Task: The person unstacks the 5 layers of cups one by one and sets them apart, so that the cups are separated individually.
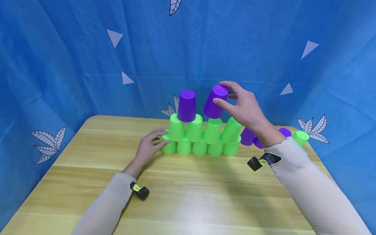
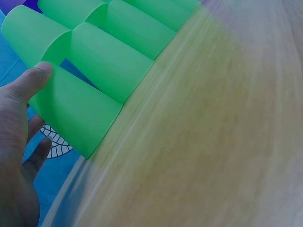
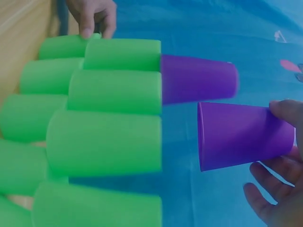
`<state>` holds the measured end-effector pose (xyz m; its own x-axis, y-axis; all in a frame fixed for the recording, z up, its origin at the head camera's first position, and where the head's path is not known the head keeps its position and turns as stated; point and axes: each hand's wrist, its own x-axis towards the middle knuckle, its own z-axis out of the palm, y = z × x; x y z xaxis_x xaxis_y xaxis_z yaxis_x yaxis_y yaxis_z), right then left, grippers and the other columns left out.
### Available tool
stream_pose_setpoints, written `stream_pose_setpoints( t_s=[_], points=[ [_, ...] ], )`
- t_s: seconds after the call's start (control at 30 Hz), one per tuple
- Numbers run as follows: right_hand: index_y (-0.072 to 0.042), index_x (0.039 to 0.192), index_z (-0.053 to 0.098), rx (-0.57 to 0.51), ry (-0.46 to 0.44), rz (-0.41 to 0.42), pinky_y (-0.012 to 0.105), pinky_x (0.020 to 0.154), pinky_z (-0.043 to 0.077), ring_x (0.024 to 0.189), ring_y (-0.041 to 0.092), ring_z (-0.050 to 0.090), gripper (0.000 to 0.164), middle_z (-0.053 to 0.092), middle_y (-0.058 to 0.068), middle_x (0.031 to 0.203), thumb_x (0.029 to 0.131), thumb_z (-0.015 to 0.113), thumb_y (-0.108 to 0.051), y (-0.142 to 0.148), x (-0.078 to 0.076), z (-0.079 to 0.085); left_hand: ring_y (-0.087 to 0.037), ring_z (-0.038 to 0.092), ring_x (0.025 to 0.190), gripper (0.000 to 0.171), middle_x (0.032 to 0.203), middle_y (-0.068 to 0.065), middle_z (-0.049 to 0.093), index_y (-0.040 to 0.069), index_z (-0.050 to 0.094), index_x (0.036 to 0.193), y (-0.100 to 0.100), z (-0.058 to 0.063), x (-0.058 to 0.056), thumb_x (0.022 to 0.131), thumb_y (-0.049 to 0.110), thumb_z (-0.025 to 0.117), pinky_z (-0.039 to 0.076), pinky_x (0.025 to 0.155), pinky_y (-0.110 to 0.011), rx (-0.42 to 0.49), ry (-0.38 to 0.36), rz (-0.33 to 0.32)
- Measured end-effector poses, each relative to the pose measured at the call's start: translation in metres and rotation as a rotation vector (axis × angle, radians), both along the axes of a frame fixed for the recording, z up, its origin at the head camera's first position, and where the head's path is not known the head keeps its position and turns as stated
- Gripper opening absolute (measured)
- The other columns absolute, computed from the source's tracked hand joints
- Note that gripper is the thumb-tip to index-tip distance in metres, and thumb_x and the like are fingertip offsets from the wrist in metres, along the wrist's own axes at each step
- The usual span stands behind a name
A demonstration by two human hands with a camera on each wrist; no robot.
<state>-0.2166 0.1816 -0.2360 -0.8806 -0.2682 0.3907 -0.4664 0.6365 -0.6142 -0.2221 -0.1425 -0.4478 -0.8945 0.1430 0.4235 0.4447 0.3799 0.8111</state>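
Upside-down green cups stand in two stacked rows, the upper row [image 1: 195, 128] bridging the lower row [image 1: 199, 148]. One purple cup [image 1: 187, 106] sits upside down on the two leftmost upper cups. My right hand [image 1: 245, 106] grips another purple cup [image 3: 241, 136] between thumb and fingers near its base, mouth down and slightly tilted. In the right wrist view a gap separates its rim from the upper green cups. My left hand [image 1: 149, 148] holds the leftmost lower green cup [image 2: 75, 111], its thumb on the near side and fingers round the far side.
Beyond my right wrist lie more purple cups [image 1: 248, 136] and a tilted green cup [image 1: 300, 138], partly hidden by the arm. The wooden table [image 1: 188, 192] extends toward me. A blue patterned curtain [image 1: 249, 49] hangs right behind the stack.
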Motion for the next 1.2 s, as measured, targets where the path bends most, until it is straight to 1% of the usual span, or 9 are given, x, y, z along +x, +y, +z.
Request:
stream_pose_setpoints(
  t_s=[0.2, 0.27, 0.37, 0.43, 0.6, 0.67, 0.9, 1.1, 1.2],
  points=[
    [-0.015, 0.143, 0.047, -0.026, 0.038, -0.066, 0.049, 0.098, 0.048, 0.116, 0.031, 0.057, 0.061, 0.060, 0.009, 0.128, 0.092, 0.068, -0.040, 0.030, 0.011, 0.009, -0.025, 0.054, 0.124, 0.040, 0.135, -0.006, 0.058, 0.010, 0.067, 0.123, 0.000, 0.003, -0.003, 0.086, 0.024, 0.077, 0.053, 0.096, -0.041, 0.000, -0.013, -0.009],
    [-0.016, 0.144, 0.046, -0.022, 0.045, -0.102, 0.050, 0.099, 0.048, 0.117, 0.030, 0.057, 0.061, 0.060, 0.010, 0.129, 0.092, 0.068, -0.040, 0.041, 0.015, 0.011, -0.025, 0.054, 0.124, 0.040, 0.135, -0.004, 0.058, 0.011, 0.067, 0.123, -0.001, 0.004, -0.004, 0.086, 0.025, 0.077, 0.054, 0.095, -0.038, -0.001, -0.017, -0.007],
    [-0.018, 0.145, 0.045, -0.010, 0.038, -0.153, 0.050, 0.099, 0.048, 0.118, 0.030, 0.055, 0.061, 0.058, 0.011, 0.129, 0.093, 0.067, -0.040, 0.059, 0.019, 0.011, -0.025, 0.055, 0.122, 0.041, 0.135, -0.005, 0.058, 0.011, 0.067, 0.123, -0.006, 0.005, -0.006, 0.086, 0.026, 0.077, 0.054, 0.094, -0.038, -0.007, -0.014, 0.000],
    [-0.018, 0.145, 0.045, 0.005, 0.036, -0.188, 0.047, 0.098, 0.049, 0.117, 0.031, 0.055, 0.061, 0.058, 0.012, 0.129, 0.093, 0.066, -0.040, 0.072, 0.020, 0.010, -0.026, 0.055, 0.122, 0.041, 0.135, -0.005, 0.058, 0.011, 0.067, 0.123, -0.009, 0.006, -0.007, 0.086, 0.026, 0.077, 0.055, 0.094, -0.038, -0.012, -0.010, 0.004],
    [-0.017, 0.148, 0.042, 0.047, 0.028, -0.289, 0.028, 0.096, 0.050, 0.116, 0.034, 0.054, 0.063, 0.056, 0.016, 0.132, 0.094, 0.064, -0.040, 0.110, 0.022, 0.007, -0.028, 0.054, 0.124, 0.040, 0.135, -0.007, 0.058, 0.010, 0.067, 0.122, -0.012, 0.007, -0.007, 0.086, 0.024, 0.076, 0.054, 0.095, -0.042, -0.011, -0.006, 0.002],
    [-0.017, 0.150, 0.039, 0.054, 0.012, -0.333, 0.026, 0.097, 0.049, 0.118, 0.035, 0.052, 0.065, 0.053, 0.017, 0.135, 0.094, 0.063, -0.042, 0.124, 0.022, 0.007, -0.028, 0.054, 0.124, 0.040, 0.135, -0.007, 0.058, 0.010, 0.067, 0.122, -0.012, 0.007, -0.008, 0.086, 0.024, 0.076, 0.054, 0.095, -0.042, -0.012, -0.005, 0.004],
    [-0.013, 0.153, 0.030, 0.061, -0.034, -0.454, 0.037, 0.106, 0.045, 0.123, 0.037, 0.046, 0.073, 0.045, 0.021, 0.143, 0.095, 0.060, -0.044, 0.169, 0.021, 0.002, -0.027, 0.053, 0.125, 0.041, 0.135, -0.008, 0.058, 0.009, 0.067, 0.123, -0.010, 0.007, -0.011, 0.086, 0.022, 0.077, 0.053, 0.097, -0.044, -0.015, 0.003, 0.016],
    [-0.011, 0.155, 0.024, 0.053, -0.089, -0.548, 0.058, 0.107, 0.038, 0.129, 0.046, 0.041, 0.077, 0.036, 0.025, 0.150, 0.096, 0.056, -0.048, 0.205, 0.019, -0.013, -0.027, 0.054, 0.124, 0.041, 0.135, -0.008, 0.058, 0.009, 0.067, 0.123, -0.007, 0.007, -0.014, 0.086, 0.023, 0.077, 0.053, 0.097, -0.043, -0.011, 0.006, 0.008],
    [-0.010, 0.156, 0.022, 0.046, -0.118, -0.600, 0.062, 0.105, 0.038, 0.131, 0.048, 0.038, 0.078, 0.031, 0.025, 0.152, 0.096, 0.054, -0.049, 0.220, 0.019, -0.021, -0.026, 0.054, 0.124, 0.040, 0.134, -0.007, 0.059, 0.009, 0.067, 0.123, -0.006, 0.007, -0.013, 0.086, 0.022, 0.077, 0.053, 0.097, -0.043, -0.006, 0.004, 0.008]
  ],
)
